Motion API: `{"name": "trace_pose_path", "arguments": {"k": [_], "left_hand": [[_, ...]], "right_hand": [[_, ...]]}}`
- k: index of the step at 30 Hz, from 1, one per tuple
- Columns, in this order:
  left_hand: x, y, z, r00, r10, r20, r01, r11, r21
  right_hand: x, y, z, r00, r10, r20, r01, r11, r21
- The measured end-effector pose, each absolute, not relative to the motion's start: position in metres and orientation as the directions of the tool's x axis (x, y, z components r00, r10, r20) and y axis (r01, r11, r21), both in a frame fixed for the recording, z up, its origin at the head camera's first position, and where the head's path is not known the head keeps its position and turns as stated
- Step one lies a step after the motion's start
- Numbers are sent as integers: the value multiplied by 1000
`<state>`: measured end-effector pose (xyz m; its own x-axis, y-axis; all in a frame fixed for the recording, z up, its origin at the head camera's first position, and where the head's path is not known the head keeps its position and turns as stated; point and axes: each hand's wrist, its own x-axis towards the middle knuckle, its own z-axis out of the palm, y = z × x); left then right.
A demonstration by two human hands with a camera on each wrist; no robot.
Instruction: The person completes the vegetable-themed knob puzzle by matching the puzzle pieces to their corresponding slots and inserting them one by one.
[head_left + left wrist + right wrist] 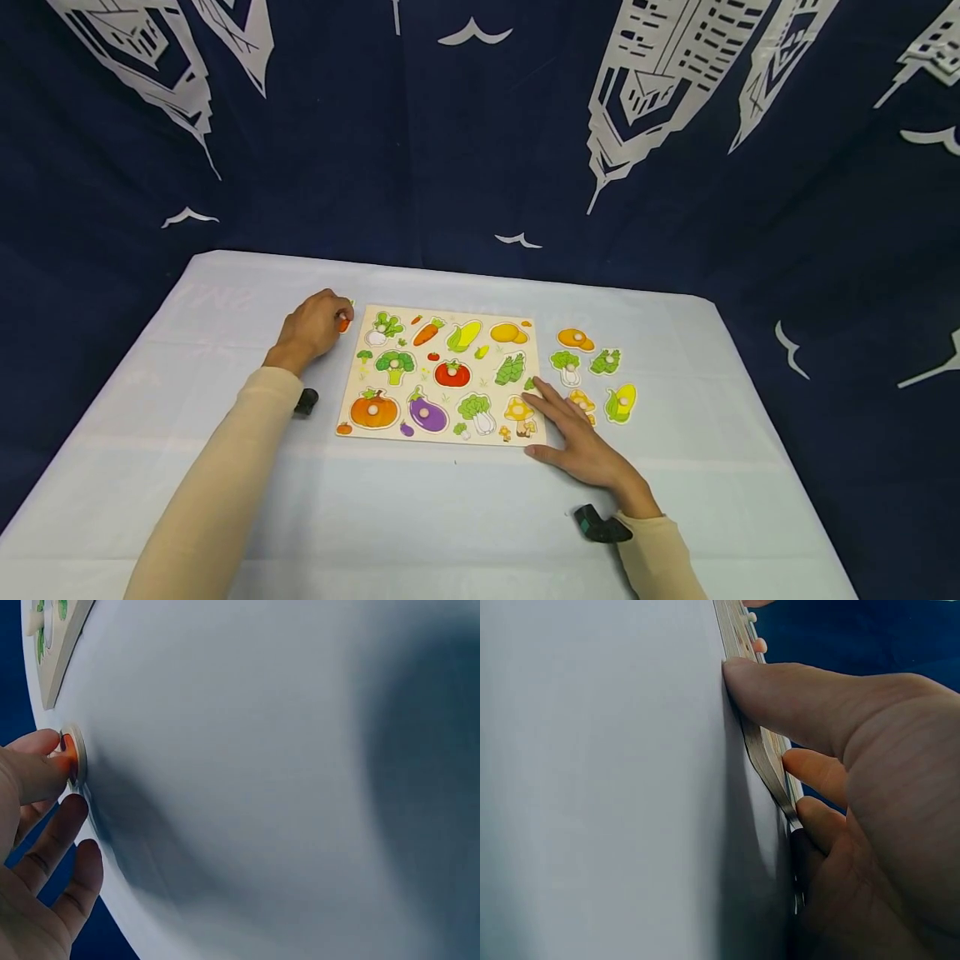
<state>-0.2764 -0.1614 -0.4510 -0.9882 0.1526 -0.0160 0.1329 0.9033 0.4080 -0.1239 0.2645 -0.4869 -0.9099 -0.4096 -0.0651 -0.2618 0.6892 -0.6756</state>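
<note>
At the left side of the wooden vegetable puzzle board, my left hand pinches an orange carrot puzzle piece between thumb and finger. The piece stands tilted close over the white cloth, its face mostly covered by the fingers. My right hand lies at the board's front right corner, fingers stretched out over the right edge. Its thumb touches the front edge. Knobbed tomato, pumpkin and eggplant pieces sit in the board.
Right of the board lie loose pieces: potatoes, bok choy, peas, corn and a mushroom partly behind the right hand. A white cloth covers the table. Behind it hangs a dark blue patterned curtain.
</note>
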Motion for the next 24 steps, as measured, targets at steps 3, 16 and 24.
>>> {"name": "trace_pose_path", "arguments": {"k": [3, 16, 24], "left_hand": [[-276, -161, -451, -989, 149, -18, 128, 904, 408], [-275, -163, -450, -988, 152, -39, 123, 907, 402], [-274, -163, -449, -988, 148, -46, 116, 902, 417]], "right_hand": [[-124, 264, -487, -909, -410, -69, -258, 686, -680], [-123, 264, -486, -908, -413, -64, -261, 681, -685], [-123, 264, -488, -908, -418, -40, -282, 677, -679]]}}
